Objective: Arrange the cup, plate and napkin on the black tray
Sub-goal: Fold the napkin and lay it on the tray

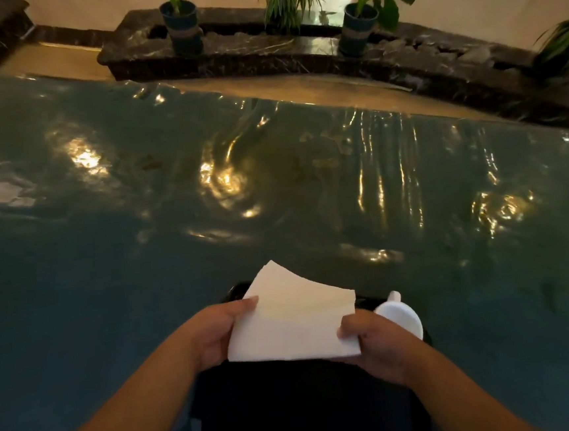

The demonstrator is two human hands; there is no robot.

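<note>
A white folded napkin is held up between both hands near the bottom middle of the head view. My left hand grips its left edge and my right hand pinches its lower right corner. Behind the right hand a white cup stands with its handle pointing away. The black tray lies under the napkin; only a dark corner shows past the napkin's left edge. No plate is visible; the napkin and hands cover most of the tray.
The tray rests on a table under a glossy blue-green plastic cover with bright light reflections. Beyond the far edge are a tan floor, a dark marble planter ledge and potted plants. Dark clothing fills the bottom middle.
</note>
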